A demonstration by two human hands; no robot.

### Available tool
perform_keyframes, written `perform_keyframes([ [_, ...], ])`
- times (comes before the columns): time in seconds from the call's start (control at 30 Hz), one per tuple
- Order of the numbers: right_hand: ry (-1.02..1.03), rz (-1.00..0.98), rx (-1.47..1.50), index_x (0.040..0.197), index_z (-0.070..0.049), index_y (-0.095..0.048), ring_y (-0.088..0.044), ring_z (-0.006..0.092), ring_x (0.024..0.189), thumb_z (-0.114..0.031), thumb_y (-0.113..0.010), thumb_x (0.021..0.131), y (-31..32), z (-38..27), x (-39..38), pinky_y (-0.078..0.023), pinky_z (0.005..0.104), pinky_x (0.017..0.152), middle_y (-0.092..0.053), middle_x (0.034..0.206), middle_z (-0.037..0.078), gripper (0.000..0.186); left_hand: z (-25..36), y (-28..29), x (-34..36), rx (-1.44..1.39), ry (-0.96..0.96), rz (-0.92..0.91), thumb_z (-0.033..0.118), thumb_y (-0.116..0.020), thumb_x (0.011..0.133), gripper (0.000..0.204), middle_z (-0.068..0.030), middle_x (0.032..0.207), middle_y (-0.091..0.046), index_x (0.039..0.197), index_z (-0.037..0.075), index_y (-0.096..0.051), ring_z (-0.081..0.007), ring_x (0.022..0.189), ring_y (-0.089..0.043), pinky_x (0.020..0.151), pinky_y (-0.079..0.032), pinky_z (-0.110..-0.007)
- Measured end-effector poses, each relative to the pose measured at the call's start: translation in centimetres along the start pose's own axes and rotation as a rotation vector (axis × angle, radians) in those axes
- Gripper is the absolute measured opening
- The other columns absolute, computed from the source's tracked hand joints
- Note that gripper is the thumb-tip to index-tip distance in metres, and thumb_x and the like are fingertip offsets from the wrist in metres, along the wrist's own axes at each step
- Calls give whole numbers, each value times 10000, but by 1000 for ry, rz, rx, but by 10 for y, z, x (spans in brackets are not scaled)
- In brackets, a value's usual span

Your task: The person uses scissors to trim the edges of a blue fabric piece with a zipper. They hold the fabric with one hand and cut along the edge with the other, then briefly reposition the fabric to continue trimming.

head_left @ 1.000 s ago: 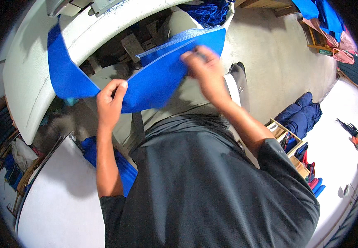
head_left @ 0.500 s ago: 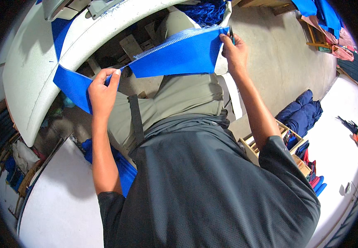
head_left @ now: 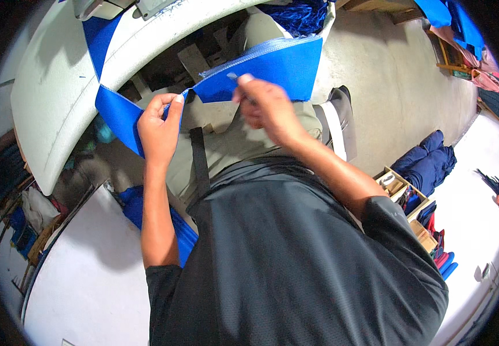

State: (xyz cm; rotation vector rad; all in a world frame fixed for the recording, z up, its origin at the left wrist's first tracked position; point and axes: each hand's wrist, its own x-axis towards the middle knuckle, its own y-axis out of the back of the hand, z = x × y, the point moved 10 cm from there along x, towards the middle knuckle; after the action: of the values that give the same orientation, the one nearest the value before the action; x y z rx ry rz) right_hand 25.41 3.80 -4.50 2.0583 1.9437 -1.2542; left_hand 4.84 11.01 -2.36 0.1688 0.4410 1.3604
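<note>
My left hand [head_left: 159, 128] pinches the stitched edge of a blue fabric piece [head_left: 118, 114] between thumb and fingers. A narrow link joins it to a second blue fabric panel [head_left: 284, 66] with a pale overlocked top edge, draped over my lap on the right. My right hand [head_left: 265, 106], smeared by motion, is closed in front of that panel. From it pokes the tip of a small pair of thread snips [head_left: 232, 76], mostly hidden by the fingers. Farther left, the fabric runs up as a strip [head_left: 99, 43] over the white table.
The curved white table [head_left: 47, 109] carries a machine part [head_left: 102, 8] at its far edge. A bag of blue thread scraps [head_left: 298, 17] stands beyond my knee. To the right are a wooden tray [head_left: 396, 184], dark blue rolled cloth [head_left: 428, 158] and a white surface [head_left: 468, 213].
My right hand has let go of the panel's right end and swung left toward the link, snips in hand. The left hand keeps its pinch; the view has shifted slightly.
</note>
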Motion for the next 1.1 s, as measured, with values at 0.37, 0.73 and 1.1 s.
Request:
perform_keyframes([
  [0.37, -164, -70, -38, 859, -104, -542, -249, 52, 460, -444, -512, 1032, -46, 57, 35, -195, 259, 433, -320, 568, -90, 383, -8, -7, -8, -113, 31, 19, 112, -668, 964, 142, -14, 903, -682, 984, -28, -671, -48, 835, -594, 739, -475, -211],
  [0.73, -83, -45, -8, 817, -90, -561, -374, 58, 488, -378, -609, 990, -46, 51, 27, -304, 266, 445, -446, 592, -55, 339, -8, -6, -12, -92, 67, -9, 125, -631, 990, 138, 8, 897, -664, 997, -8, -667, -38, 823, -581, 723, -466, -200],
  [1.1, 266, 33, -295, 811, -47, -623, -493, 37, 739, -134, -697, 892, -53, 14, 17, -427, 249, 624, -588, 769, -40, 140, 14, -24, -12, -109, 1, -31, 168, -587, 1005, 208, -28, 868, -699, 974, -15, -683, -84, 816, -622, 743, -495, -259],
])
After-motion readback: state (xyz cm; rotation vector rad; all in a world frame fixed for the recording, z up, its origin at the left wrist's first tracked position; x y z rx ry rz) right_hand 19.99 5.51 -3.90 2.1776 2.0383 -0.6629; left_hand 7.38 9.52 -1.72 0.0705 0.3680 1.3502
